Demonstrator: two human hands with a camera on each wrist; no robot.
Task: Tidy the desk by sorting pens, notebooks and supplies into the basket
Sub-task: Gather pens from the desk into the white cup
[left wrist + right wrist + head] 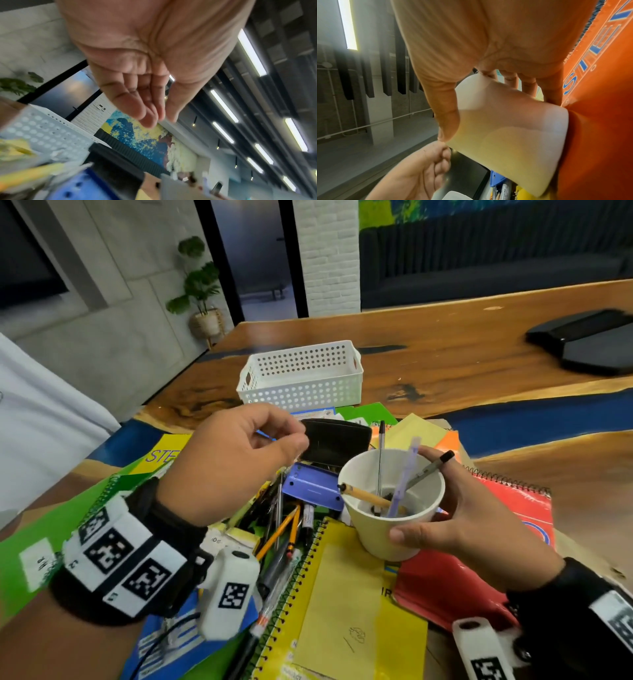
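Over the cluttered wooden desk, the right hand grips a white cup; the left hand hovers, fingers loosely bent, holding nothing.

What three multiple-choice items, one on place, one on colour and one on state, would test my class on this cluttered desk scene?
1. Where does the white perforated plastic basket stand?
A. on the wooden table beyond the pile of notebooks
B. on the red spiral notebook
C. inside the cup

2. What colour is the spiral notebook lying directly below the white paper cup in the head view?
A. black
B. yellow
C. purple

3. What is the right hand doing?
A. resting flat on the table
B. pinching a pencil
C. gripping the cup that holds pens

Answers:
1 A: the basket sits on bare wood behind the heap.
2 B: its cover is yellow, with green coils.
3 C: thumb and fingers wrap the cup's wall, pens standing inside.
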